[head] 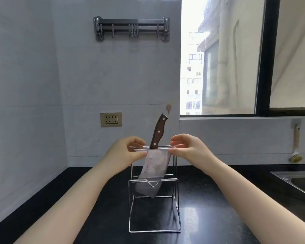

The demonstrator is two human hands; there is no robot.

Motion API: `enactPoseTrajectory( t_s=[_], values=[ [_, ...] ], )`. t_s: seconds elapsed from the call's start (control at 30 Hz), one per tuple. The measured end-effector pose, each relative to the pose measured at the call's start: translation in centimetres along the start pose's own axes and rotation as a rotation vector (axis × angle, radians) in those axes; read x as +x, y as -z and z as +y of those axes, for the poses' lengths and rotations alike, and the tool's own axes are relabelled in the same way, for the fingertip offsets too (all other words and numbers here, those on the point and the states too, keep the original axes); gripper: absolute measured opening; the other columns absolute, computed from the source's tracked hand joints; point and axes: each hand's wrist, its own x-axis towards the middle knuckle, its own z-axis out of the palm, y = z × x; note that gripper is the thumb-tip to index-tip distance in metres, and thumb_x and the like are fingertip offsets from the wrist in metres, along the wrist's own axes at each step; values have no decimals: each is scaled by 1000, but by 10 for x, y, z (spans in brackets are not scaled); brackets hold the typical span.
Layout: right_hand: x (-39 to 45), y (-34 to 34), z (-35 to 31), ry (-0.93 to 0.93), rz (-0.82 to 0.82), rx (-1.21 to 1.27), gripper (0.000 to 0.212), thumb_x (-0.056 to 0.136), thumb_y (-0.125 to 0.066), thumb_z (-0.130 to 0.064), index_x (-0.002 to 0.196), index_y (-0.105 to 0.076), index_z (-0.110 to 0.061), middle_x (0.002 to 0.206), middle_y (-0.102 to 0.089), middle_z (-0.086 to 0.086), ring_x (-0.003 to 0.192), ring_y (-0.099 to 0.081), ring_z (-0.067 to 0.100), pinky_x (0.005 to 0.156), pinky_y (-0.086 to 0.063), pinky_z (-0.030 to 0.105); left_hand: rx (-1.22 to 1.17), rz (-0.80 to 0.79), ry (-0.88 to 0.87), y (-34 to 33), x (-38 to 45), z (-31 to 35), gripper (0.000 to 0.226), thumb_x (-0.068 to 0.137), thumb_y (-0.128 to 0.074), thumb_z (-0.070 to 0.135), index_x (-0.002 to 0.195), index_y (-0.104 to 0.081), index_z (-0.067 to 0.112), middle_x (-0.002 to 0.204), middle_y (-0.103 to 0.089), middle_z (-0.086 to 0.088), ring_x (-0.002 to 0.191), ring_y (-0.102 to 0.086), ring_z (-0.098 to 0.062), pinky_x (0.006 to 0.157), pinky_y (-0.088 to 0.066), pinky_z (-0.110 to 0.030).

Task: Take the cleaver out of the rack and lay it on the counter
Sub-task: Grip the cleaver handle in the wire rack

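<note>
Both forearms reach in from the near edge over the black counter (209, 199). Between them stands the wire rack (154, 205), its base loop set back from the counter's near edge. Left hand (125, 152) and right hand (188, 148) each pinch an end of the rack's top rails, thumb below and fingers above, curled loosely on the wire. Neither touches the cleaver (154, 166), which sits between the hands in the rack, tilted: its wooden handle rises above the rails and leans right, and the blade hangs down inside the frame with its lower corner just above the lower crossbar. Bare counter lies outside both hands. Right of the right hand, near the counter's far side, a sink (296, 180) begins. Above the handle there is open air against the wall.
</note>
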Motion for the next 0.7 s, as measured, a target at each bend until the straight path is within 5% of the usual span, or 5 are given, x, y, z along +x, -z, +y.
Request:
enactPoseTrajectory(
  t_s=[0.4,0.7],
  values=[
    [54,-14,11,-70,35,-11,68,72,-72,-31,130,-44,-12,126,-57,8,106,-56,20,88,-46,31,20,17,82,-25,51,-4,53,69,-72,24,118,-51,22,120,-58,-5,95,-50,-16,77,-41,-30],
    [87,-35,20,-104,39,11,61,71,-71,-30,124,-49,-10,110,-64,3,87,-60,12,72,-43,23,33,-46,176,-48,85,-17,69,68,-73,25,128,-39,14,111,-56,-5,93,-49,-16,78,-40,-29]
  ],
)
